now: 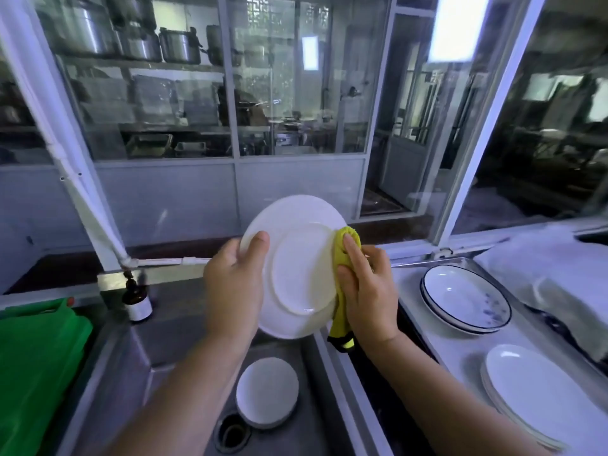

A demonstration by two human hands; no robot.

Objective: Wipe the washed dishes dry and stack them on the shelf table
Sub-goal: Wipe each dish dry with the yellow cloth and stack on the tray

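Left hand (233,291) grips a white plate (299,268) mid-frame; right hand (371,291) clutches a yellow cloth (342,334) against its right rim.

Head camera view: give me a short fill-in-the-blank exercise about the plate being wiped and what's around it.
1. The left hand grips the white plate by its ___.
2. The right hand presses the yellow cloth against the ___.
3. The small white dish lies in the ___, beside the drain.
Missing words: rim; plate; sink.
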